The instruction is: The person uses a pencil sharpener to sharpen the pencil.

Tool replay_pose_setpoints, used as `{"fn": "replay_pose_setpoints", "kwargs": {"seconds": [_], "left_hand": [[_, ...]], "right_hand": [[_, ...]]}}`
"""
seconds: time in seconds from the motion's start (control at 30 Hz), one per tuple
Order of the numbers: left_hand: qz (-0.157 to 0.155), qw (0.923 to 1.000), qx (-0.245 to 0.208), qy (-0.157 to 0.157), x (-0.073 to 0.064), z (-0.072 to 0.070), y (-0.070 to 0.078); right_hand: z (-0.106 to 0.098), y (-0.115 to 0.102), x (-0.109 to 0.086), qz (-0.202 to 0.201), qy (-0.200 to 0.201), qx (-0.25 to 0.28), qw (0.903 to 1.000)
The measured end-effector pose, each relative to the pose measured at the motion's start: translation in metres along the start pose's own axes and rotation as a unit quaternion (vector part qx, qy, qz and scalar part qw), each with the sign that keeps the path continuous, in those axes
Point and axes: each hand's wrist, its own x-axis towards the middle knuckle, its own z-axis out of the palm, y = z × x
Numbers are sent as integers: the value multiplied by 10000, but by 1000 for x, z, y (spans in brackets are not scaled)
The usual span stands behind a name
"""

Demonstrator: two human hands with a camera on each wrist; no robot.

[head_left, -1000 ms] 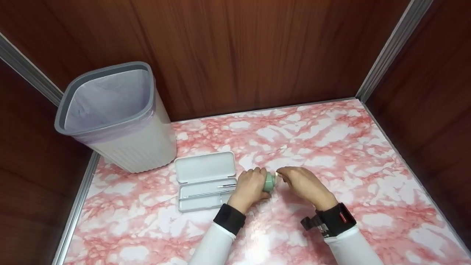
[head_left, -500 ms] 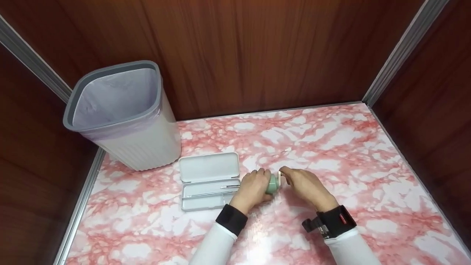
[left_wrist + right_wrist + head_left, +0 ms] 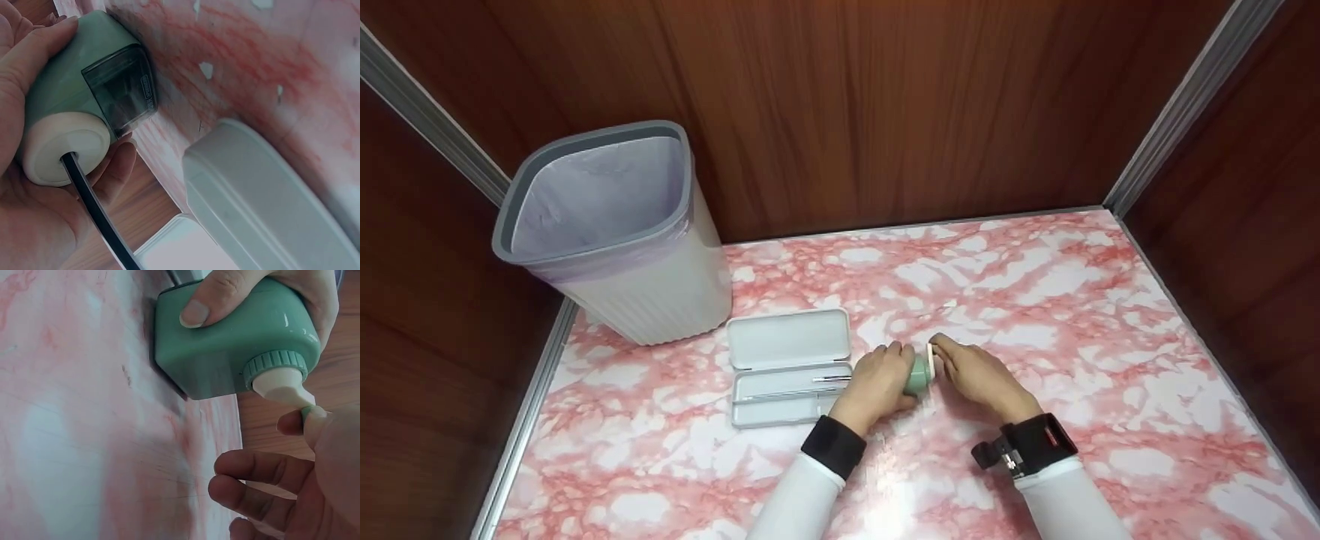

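A green crank pencil sharpener (image 3: 73,67) lies in my left hand (image 3: 876,382), whose fingers and thumb wrap its body near the tabletop. Its dark see-through shavings drawer (image 3: 121,90) faces the surface side in the left wrist view. From the round cream front sticks a dark pencil (image 3: 98,211) with a pale stripe; its tip is hidden inside. At the opposite end, my right hand (image 3: 979,379) pinches the green knob of the cream crank handle (image 3: 278,385) between thumb and forefinger. The other right fingers are loosely bent below it.
Left of the hands lies an open pale grey pencil case (image 3: 787,341), with slim pencil-like items (image 3: 831,379) in its tray, partly behind the left hand. A lined waste bin (image 3: 652,292) stands back left. Brown panels (image 3: 885,112) enclose the red-and-white tabletop (image 3: 1072,322).
The crank handle has turned and now shows edge-on beside the sharpener, with the right hand following it slightly. The left hand keeps its grip. The head view has shifted a little.
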Motion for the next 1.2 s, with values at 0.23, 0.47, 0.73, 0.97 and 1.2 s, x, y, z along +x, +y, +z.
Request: {"fn": "replay_pose_setpoints", "kwargs": {"seconds": [0.23, 0.47, 0.73, 0.97, 1.2], "left_hand": [[26, 10000, -14, 82, 0, 0, 0], [-19, 10000, -70, 13, 2, 0, 1], [-135, 9999, -46, -56, 2, 1, 1], [-118, 9999, 15, 72, 0, 2, 2], [-193, 9996, 35, 197, 0, 4, 3]], "right_hand": [[1, 3, 4, 195, -300, -13, 9994], [7, 7, 5, 330, -344, 10, 9989], [16, 9, 5, 413, -330, 49, 9986], [21, 7, 1, 495, -352, -130, 9981], [25, 4, -7, 671, -514, -342, 9958]]}}
